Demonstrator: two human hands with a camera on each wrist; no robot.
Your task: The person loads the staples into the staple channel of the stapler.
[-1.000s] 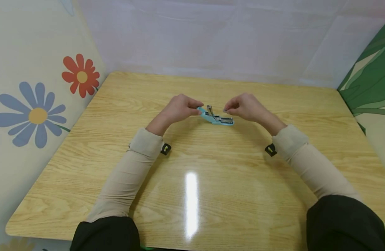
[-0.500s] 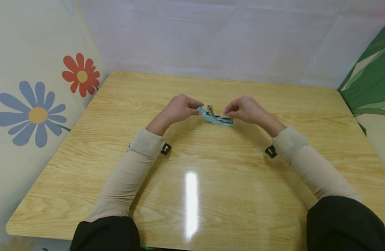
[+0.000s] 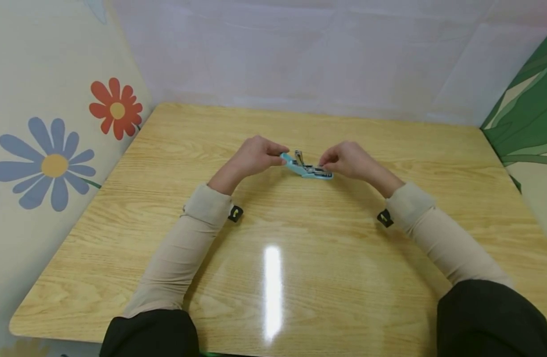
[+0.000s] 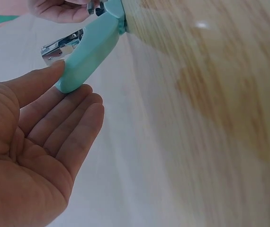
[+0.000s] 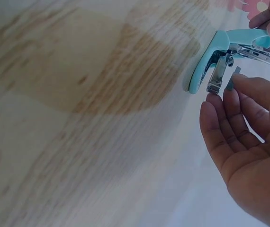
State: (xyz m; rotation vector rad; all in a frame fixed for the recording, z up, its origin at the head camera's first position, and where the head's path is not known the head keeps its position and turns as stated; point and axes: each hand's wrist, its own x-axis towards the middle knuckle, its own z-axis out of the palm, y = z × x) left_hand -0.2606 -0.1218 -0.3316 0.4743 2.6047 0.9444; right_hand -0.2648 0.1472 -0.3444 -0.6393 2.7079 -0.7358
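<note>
A teal stapler (image 3: 296, 167) stands opened up on the wooden table (image 3: 273, 213), its cover swung back and its metal magazine (image 5: 217, 75) exposed. My left hand (image 3: 257, 156) pinches the end of the raised cover between thumb and fingers; the other fingers extend below it in the left wrist view. In the right wrist view, my right hand (image 5: 253, 127) pinches a short grey strip of staples (image 5: 233, 79) between thumb and fingertip. That strip is close beside the magazine, and the other fingertips are right at the magazine's end. A second metal piece (image 5: 260, 55) juts out under the cover.
A white sheet (image 3: 300, 59) hangs behind the table's far edge. Walls painted with flowers (image 3: 55, 165) border the left and right sides. Small black wrist cameras (image 3: 384, 217) sit at both cuffs.
My right hand has moved slightly down and left, bringing the staples closer over the magazine. The left hand and the stapler stay nearly in place.
</note>
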